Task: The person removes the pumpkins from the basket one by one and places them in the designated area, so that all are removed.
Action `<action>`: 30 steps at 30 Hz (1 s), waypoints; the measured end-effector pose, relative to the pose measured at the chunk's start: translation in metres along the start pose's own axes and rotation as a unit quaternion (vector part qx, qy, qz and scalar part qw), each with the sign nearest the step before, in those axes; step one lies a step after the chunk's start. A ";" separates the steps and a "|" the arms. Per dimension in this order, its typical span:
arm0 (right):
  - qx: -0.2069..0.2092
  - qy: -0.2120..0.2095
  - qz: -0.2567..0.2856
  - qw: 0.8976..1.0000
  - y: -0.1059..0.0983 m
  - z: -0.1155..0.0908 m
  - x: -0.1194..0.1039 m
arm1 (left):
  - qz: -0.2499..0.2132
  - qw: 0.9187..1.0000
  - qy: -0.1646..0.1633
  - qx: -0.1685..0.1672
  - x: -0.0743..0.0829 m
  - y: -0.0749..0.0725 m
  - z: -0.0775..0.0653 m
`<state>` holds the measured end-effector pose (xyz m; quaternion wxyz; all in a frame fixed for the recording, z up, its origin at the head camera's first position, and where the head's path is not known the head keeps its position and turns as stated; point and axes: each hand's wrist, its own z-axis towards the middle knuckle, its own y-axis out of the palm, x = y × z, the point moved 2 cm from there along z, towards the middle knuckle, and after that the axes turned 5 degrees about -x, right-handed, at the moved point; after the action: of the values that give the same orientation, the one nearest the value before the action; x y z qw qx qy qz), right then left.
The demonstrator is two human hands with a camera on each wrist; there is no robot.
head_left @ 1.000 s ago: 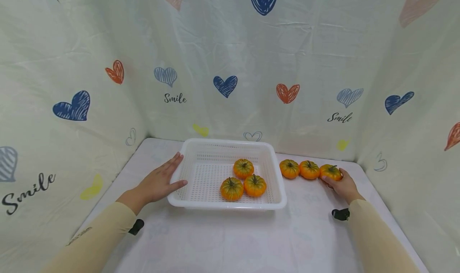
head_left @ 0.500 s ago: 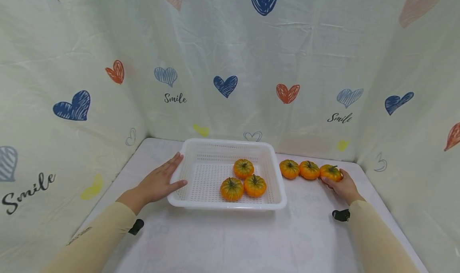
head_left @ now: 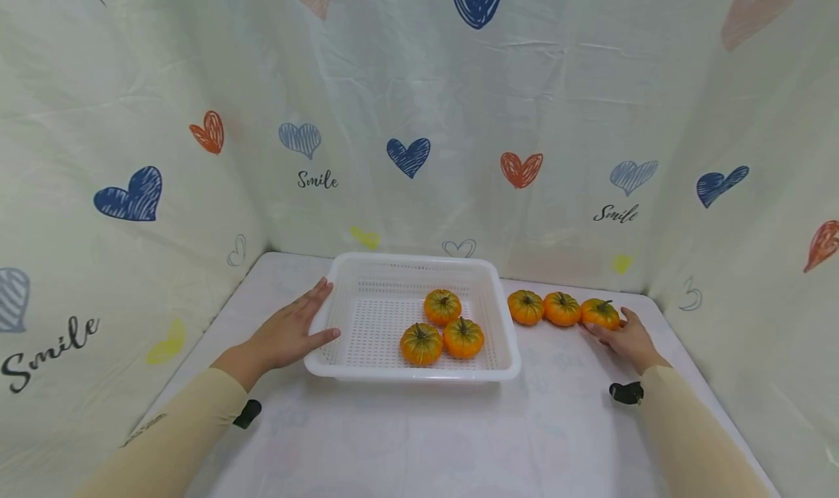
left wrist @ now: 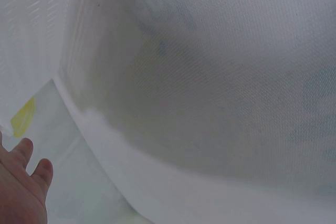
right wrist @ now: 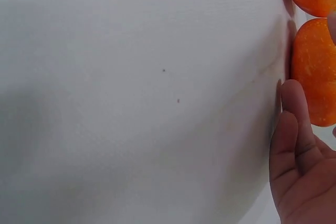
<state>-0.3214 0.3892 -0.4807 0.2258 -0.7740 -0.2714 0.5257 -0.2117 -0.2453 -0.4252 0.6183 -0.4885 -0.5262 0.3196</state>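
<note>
A white plastic basket (head_left: 413, 375) stands on the table in the head view, with three small orange pumpkins inside, one of them a front pumpkin (head_left: 422, 345). My left hand (head_left: 285, 336) rests at the basket's left rim, fingers straight and thumb spread over the edge. Right of the basket, three more pumpkins form a row along the back. My right hand (head_left: 634, 344) holds the rightmost pumpkin (head_left: 599, 312) from its near right side, thumb at the front and fingers around the right. In the right wrist view two fingers lie against this pumpkin (right wrist: 315, 77).
The row's left pumpkin (head_left: 525, 306) and middle pumpkin (head_left: 561, 309) sit close together beside the basket. A white cloth covers the table (head_left: 419, 440). A curtain (head_left: 367, 76) printed with hearts hangs behind and at both sides.
The head view has shifted very slightly. Both hands and all the pumpkins stay essentially where they were; the right wrist has tilted a little.
</note>
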 end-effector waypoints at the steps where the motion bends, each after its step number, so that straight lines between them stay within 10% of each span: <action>1: 0.000 -0.001 -0.002 1.000 -0.002 -0.002 -0.001 | 0.000 1.000 0.000 -0.001 0.000 0.000 0.000; 18: 0.057 -0.142 -0.024 0.988 -0.026 -0.039 -0.093 | -0.001 1.000 0.004 -0.001 0.002 -0.004 -0.002; 30: -0.049 -0.269 -0.073 0.959 0.022 -0.056 -0.214 | -0.003 1.000 0.016 0.004 0.002 -0.004 -0.002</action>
<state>-0.3296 0.2282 -0.3277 0.1438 -0.5918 -0.4037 0.6827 -0.2098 -0.2455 -0.4210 0.6293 -0.4895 -0.5168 0.3118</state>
